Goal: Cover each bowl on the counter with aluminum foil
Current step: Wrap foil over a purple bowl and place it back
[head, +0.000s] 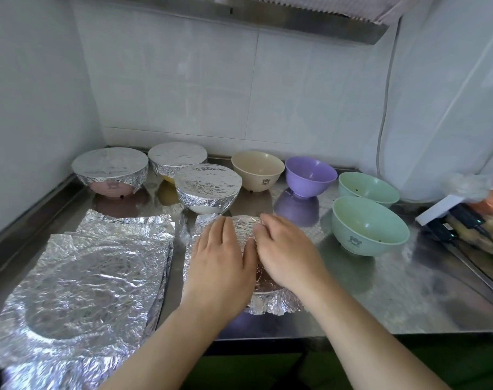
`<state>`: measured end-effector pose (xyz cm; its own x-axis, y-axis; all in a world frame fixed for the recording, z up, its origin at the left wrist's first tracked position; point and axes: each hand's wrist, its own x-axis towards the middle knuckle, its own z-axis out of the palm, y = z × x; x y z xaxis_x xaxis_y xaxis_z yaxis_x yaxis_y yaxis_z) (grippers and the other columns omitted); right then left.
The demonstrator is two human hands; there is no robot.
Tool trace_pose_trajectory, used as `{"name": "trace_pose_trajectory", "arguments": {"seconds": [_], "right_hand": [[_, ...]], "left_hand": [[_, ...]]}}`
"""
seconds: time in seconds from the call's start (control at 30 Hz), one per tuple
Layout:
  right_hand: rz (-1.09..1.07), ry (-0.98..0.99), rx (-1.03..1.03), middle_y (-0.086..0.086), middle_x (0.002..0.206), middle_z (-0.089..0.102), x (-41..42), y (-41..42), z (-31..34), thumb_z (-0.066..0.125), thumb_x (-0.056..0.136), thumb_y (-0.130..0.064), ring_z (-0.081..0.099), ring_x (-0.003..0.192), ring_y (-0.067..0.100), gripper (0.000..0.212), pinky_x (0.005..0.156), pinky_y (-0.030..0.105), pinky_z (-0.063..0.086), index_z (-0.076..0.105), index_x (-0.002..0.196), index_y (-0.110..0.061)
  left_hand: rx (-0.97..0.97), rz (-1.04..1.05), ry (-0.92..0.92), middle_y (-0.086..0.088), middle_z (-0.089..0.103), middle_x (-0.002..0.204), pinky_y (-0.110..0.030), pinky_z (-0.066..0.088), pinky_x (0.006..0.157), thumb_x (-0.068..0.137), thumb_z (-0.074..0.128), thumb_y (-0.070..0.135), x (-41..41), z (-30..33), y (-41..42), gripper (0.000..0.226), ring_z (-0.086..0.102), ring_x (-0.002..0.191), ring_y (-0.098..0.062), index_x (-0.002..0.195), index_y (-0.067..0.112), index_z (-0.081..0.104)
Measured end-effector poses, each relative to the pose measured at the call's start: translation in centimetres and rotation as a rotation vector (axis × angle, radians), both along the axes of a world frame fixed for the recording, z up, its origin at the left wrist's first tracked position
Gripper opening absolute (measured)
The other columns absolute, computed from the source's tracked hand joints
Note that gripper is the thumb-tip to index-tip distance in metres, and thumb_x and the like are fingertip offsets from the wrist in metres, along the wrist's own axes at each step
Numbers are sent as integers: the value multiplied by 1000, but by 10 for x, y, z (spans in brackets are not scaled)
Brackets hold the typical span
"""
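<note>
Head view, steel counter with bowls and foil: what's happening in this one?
A person presses both hands, left hand and right hand, flat onto a foil sheet laid over a bowl at the counter's front edge. Three foil-covered bowls stand behind. Four are uncovered: a beige bowl, a purple bowl and two green bowls. Spare foil sheets lie stacked at the left.

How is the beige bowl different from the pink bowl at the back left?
The pink bowl has crinkled foil stretched over its top and folded down its sides; the beige bowl stands open, with no foil on it. The pink bowl sits in the far left corner, the beige one near the middle of the back row. Both stand upright and carry the same small printed emblem.
</note>
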<state>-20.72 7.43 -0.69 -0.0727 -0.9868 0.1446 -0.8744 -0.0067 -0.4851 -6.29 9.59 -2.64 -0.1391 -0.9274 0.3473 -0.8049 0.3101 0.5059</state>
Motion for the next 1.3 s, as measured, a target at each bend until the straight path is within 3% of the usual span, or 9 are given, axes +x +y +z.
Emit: {"name": "trace_pose_trajectory", "arguments": {"seconds": [0.2, 0.33, 0.57, 0.73, 0.8, 0.87, 1.0, 1.2, 1.3], "right_hand": [[150, 32, -12, -11, 154, 51, -4, 2, 4, 35, 113, -37, 42, 142, 11, 41, 115, 33, 35, 52, 149, -26], [53, 48, -88, -10, 123, 60, -1, 2, -8, 34, 111, -38, 55, 122, 17, 27, 95, 38, 44, 57, 119, -28], [35, -34, 0, -6, 111, 67, -9, -3, 9, 35, 107, -49, 60, 108, 21, 38, 93, 46, 48, 63, 106, -23], [55, 26, -31, -8, 118, 62, -5, -1, -1, 34, 111, -43, 56, 115, 17, 31, 97, 45, 47, 57, 113, -22], [18, 52, -18, -9, 114, 59, -2, 1, -7, 23, 107, -47, 57, 115, 20, 36, 94, 44, 47, 52, 105, -27], [19, 110, 1, -6, 128, 60, -1, 1, -8, 16, 102, -49, 55, 126, 22, 49, 103, 42, 46, 57, 119, -28], [9, -65, 42, 0, 120, 69, -5, -1, 10, 32, 110, -44, 60, 120, 26, 39, 104, 44, 46, 65, 112, -23], [141, -2, 34, -6, 155, 53, -4, -1, 9, 35, 114, -40, 41, 146, 13, 42, 116, 30, 30, 53, 150, -26], [106, 10, 75, 2, 152, 55, -2, 1, 5, 29, 112, -46, 46, 144, 22, 49, 116, 41, 37, 55, 145, -21]], "left_hand": [[-19, -63, 2, -12, 48, 155, -39, 30, 120, 104, 37, 50, 15, -2, -9, 64, 41, 145, -29, 151, 5, 44], [-3, 18, 9, -13, 45, 154, -48, 34, 118, 106, 30, 45, -2, -1, 1, 61, 40, 144, -33, 150, 4, 38], [-43, -17, -13, -17, 46, 154, -45, 33, 122, 100, 26, 54, 1, -7, 0, 75, 38, 147, -33, 151, 0, 41], [-37, -79, -40, -11, 52, 146, -42, 41, 113, 103, 27, 54, 10, -1, -7, 66, 48, 136, -30, 143, 6, 46], [-7, -50, -35, -10, 52, 145, -43, 40, 114, 105, 28, 48, 5, 2, -6, 59, 48, 136, -29, 142, 7, 46], [16, -11, -32, -9, 49, 149, -43, 34, 118, 105, 25, 46, -2, 3, -2, 57, 42, 141, -27, 144, 8, 44], [-35, -24, -77, -9, 48, 151, -43, 34, 120, 102, 20, 54, 0, 0, 1, 69, 42, 143, -28, 148, 8, 42], [-25, -127, -45, -7, 51, 146, -41, 38, 117, 107, 34, 49, 12, 1, -6, 56, 46, 138, -26, 145, 10, 45], [15, -139, -28, -4, 57, 139, -41, 40, 113, 108, 41, 45, 18, 5, -14, 45, 51, 129, -25, 137, 13, 52]]}}
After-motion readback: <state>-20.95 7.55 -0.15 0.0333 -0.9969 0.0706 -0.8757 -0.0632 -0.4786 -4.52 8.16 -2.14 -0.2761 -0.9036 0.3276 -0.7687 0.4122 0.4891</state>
